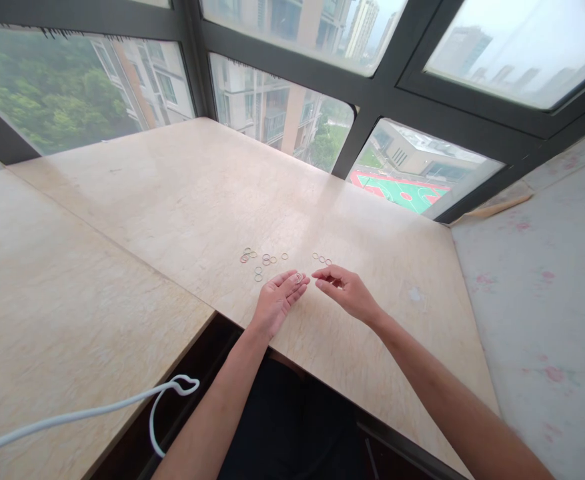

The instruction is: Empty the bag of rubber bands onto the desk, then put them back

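Left hand [277, 298] lies palm up on the table [172, 200], fingers flat and open, a small ring [298, 278] resting on its fingertips. Right hand [348, 291] faces it, wrist bent, thumb and forefinger drawn narrow just beside that ring. Whether they pinch anything, can't tell. More loose rings [262, 260] lie scattered just beyond.

Pale stone-look table [172, 200] under the left hand [275, 300] and right hand [347, 293]. Beyond both, dark-framed windows [282, 113] onto hazy towers [362, 27], trees [47, 93] and a green sports court [402, 193]. Right of the right hand, a whitish speckled ledge [547, 280]. Left of the left hand, a second slab [47, 300] set at an angle. Soft grey daylight throughout.
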Available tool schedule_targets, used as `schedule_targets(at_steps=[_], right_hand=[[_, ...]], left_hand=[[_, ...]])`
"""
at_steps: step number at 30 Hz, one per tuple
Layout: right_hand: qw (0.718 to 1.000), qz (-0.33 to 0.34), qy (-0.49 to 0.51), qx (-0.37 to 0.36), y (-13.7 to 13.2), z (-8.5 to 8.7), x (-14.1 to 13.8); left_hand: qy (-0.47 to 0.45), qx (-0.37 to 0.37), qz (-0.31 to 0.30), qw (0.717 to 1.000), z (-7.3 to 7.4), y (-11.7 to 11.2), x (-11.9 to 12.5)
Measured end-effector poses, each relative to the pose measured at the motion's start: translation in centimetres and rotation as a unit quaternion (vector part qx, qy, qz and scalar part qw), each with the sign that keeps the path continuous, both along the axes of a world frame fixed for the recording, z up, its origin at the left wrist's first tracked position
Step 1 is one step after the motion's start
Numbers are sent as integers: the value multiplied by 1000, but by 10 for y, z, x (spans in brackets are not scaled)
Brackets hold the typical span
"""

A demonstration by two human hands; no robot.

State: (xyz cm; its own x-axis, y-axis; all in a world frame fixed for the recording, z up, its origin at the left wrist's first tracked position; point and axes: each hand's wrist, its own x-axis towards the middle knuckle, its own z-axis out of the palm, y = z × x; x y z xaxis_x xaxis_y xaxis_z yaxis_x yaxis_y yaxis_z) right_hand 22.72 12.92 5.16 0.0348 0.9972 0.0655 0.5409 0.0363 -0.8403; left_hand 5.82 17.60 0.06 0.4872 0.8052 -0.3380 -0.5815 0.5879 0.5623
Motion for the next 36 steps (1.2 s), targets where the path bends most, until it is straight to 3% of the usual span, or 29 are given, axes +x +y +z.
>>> schedule_targets(at_steps=[7, 11, 13, 15, 18, 20, 22, 28, 32, 36], right_hand=[[998, 4, 35, -57, -66, -7, -15], [995, -33, 64, -74, -106, -20, -11], [992, -55, 80, -80, -126, -27, -7], [989, -75, 94, -83, -144, -31, -3], [986, -102, 95, -85, -167, -32, 4], [985, -119, 92, -85, -180, -32, 9], [983, -135, 93, -79, -190, -33, 14], [979, -159, 121, -39, -207, -45, 26], [978, -156, 140, -7, -208, -52, 31], [971, -170, 167, 14, -208, -54, 35]], left_hand=[[74, 0, 6, 997, 7, -1, 2], [171, 53, -43, 983, 14, -3, 2], [238, 107, -83, 962, 20, -4, 3], [325, 188, -139, 916, 26, -6, 5], [443, 354, -217, 794, 34, -11, 14], [478, 449, -217, 723, 40, -18, 25], [474, 505, -204, 692, 46, -28, 39], [423, 568, -279, 648, 63, -55, 93], [405, 566, -288, 658, 65, -59, 126], [378, 560, -330, 659, 68, -59, 144]])
